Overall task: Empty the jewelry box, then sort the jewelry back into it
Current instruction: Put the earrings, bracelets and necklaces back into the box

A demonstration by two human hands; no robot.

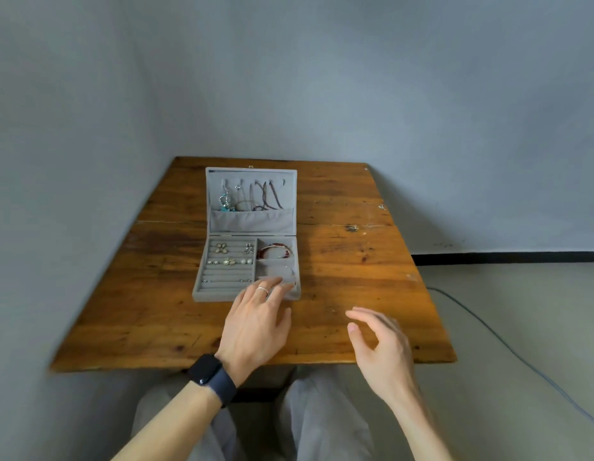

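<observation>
A grey velvet jewelry box (198, 287) lies open on the wooden table (355, 261). Necklaces (267, 196) and a turquoise pendant (225, 201) hang inside its raised lid. Earrings and rings (226, 257) sit in the padded rows on the left. A red bead bracelet (275, 251) lies in the upper right compartment. My left hand (255, 324), with a ring and a dark watch, reaches over the box's front edge, its straight fingers blurred above the lower right compartment. My right hand (379, 341) hovers over the table to the right of the box, fingers relaxed and holding nothing.
The table stands in a corner between grey walls. A thin cable (508, 347) runs across the floor on the right. My grey-trousered knees (309, 420) are under the table's front edge. Bare wood shows on both sides of the box.
</observation>
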